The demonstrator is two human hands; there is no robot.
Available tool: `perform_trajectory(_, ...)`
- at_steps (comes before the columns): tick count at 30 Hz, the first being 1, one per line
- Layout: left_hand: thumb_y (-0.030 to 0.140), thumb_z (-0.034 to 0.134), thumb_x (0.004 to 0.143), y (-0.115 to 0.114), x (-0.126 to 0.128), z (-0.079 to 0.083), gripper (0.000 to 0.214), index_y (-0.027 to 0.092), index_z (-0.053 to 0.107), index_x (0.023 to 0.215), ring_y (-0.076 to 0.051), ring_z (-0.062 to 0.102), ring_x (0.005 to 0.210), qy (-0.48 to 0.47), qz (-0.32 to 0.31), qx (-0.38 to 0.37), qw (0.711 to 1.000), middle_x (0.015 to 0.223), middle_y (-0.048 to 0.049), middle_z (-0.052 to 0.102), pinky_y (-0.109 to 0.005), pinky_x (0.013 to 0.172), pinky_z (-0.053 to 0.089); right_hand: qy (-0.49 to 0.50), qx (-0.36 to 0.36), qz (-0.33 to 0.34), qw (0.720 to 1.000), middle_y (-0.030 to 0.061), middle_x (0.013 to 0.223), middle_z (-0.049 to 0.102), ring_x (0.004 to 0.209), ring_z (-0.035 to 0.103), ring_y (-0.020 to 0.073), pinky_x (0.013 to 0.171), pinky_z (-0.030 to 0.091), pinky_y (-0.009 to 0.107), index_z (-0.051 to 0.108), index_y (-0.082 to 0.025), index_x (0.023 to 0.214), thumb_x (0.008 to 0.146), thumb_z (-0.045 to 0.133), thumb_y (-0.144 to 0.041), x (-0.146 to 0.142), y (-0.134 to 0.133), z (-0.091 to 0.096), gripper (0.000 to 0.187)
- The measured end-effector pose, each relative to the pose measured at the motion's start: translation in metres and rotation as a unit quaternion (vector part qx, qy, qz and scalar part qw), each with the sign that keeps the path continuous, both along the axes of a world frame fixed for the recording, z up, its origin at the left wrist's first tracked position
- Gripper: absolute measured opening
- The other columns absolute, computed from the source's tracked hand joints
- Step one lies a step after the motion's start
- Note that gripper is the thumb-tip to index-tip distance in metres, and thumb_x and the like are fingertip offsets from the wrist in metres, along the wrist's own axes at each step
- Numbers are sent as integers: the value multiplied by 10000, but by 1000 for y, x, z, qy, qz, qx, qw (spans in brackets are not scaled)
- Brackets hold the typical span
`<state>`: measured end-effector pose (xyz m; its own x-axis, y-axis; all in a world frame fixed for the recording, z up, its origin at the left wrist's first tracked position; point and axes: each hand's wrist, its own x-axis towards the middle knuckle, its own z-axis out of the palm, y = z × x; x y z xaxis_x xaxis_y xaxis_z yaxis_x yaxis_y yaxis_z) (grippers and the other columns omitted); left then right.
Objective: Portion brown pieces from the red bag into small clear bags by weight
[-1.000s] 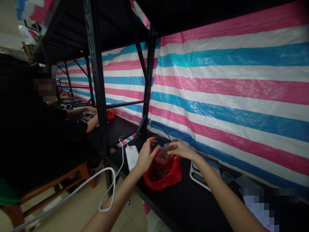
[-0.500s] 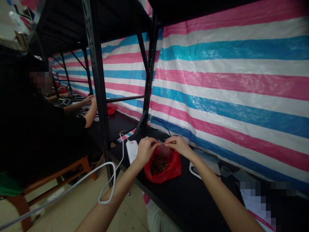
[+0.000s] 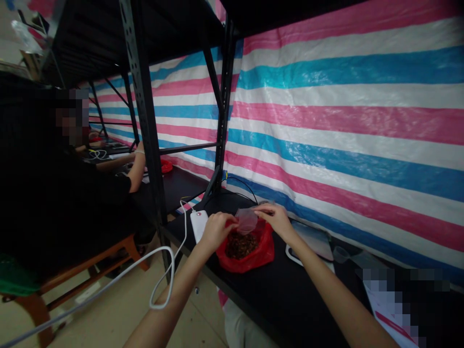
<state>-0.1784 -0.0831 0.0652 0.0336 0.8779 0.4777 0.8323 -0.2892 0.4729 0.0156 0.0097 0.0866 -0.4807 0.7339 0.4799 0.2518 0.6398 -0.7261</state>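
Note:
A small clear plastic bag [image 3: 247, 221] is held up between my two hands, over a red plastic bag [image 3: 250, 261]. My left hand [image 3: 220, 228] pinches its left side, and my right hand [image 3: 270, 216] pinches its upper right edge. The clear bag looks flat, with nothing visible in it. Below, the red bag stands with its mouth wide, holding many small brown pieces [image 3: 241, 245] whose kind I cannot make out. Just left of my left hand lies a white power bank [image 3: 198, 225] with a white cable [image 3: 185, 227] plugged in.
Behind my right forearm lies a white-edged flat device [image 3: 293, 255], partly hidden. Further right are clear plastic pieces [image 3: 340, 253] and papers [image 3: 386, 304]. A black shelf post [image 3: 145, 121] rises at left. Beyond it sits a co-worker [image 3: 65, 193]. The white cable loops across my left forearm.
My hands have drawn slightly apart, the right one shifting a little rightward. The clear bag now hangs spread more fully between them. The co-worker's arm has shifted slightly.

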Motion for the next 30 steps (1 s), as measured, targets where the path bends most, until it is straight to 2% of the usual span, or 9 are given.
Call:
perform_trajectory(3, 378, 617, 739, -4, 0, -3, 223, 229, 678, 894, -204, 596, 841, 4, 7, 5, 1000, 899, -37, 691, -304, 764, 411, 10, 5, -4, 1000, 54, 866, 702, 791, 635, 207, 722, 486, 323, 712, -212, 828, 726, 610, -332, -2, -2, -1, 188)
perform_trajectory(8, 260, 595, 765, -2, 2, -4, 126, 216, 687, 839, -194, 595, 825, 6, 31, 12, 999, 854, -33, 693, -302, 754, 406, -5, 14, 6, 1000, 51, 880, 699, 817, 634, 200, 754, 485, 319, 711, -216, 815, 733, 609, -331, -5, -4, -6, 174)
perform_trajectory(13, 261, 576, 782, -1, 3, -2, 132, 213, 685, 840, -182, 598, 810, -12, 32, 17, 999, 840, -29, 693, -287, 752, 398, 23, 11, -17, 1000, 48, 867, 704, 801, 638, 200, 739, 487, 313, 713, -218, 816, 730, 615, -333, -1, -2, -11, 173)
perform_trajectory(16, 316, 571, 784, -1, 7, -2, 173, 207, 667, 877, -168, 609, 780, -65, 15, 23, 998, 845, -27, 691, -267, 730, 409, 60, -6, -28, 998, 52, 806, 710, 741, 645, 202, 693, 495, 311, 714, -199, 795, 710, 633, -355, 2, -4, -12, 195)
perform_trajectory(19, 372, 583, 763, -3, 13, 0, 240, 204, 656, 920, -153, 620, 709, -113, -26, -19, 993, 803, -19, 694, -237, 650, 416, 99, -27, -39, 994, 56, 777, 710, 711, 645, 198, 658, 496, 298, 712, -183, 778, 696, 644, -362, 7, -11, -8, 208)
perform_trajectory(23, 393, 557, 774, -12, 28, 12, 230, 204, 688, 771, -156, 614, 671, -86, -38, -39, 995, 744, -21, 693, -232, 617, 391, 137, -60, -63, 987, 57, 741, 703, 647, 629, 173, 572, 476, 254, 707, -169, 774, 658, 681, -344, 29, -28, 1, 212)
perform_trajectory(25, 411, 556, 770, -16, 39, 20, 242, 210, 691, 766, -160, 612, 669, -73, -25, -30, 997, 751, -21, 693, -235, 613, 378, 152, -81, -50, 984, 51, 792, 700, 653, 622, 156, 538, 459, 226, 692, -180, 882, 653, 688, -336, 46, -36, 2, 276)
perform_trajectory(28, 424, 545, 774, -17, 61, 30, 251, 222, 694, 781, -174, 614, 688, -45, -24, -15, 999, 770, -22, 696, -240, 607, 361, 148, -127, -11, 981, 38, 907, 683, 698, 618, 143, 501, 436, 198, 634, -221, 1043, 663, 675, -335, 72, -44, -6, 398)
perform_trajectory(30, 421, 538, 779, -14, 79, 32, 248, 226, 691, 787, -179, 615, 693, -30, -47, -16, 998, 753, -19, 696, -240, 600, 352, 142, -155, -12, 978, 29, 824, 683, 638, 602, 128, 480, 418, 192, 664, -201, 957, 667, 666, -345, 90, -47, -13, 324)
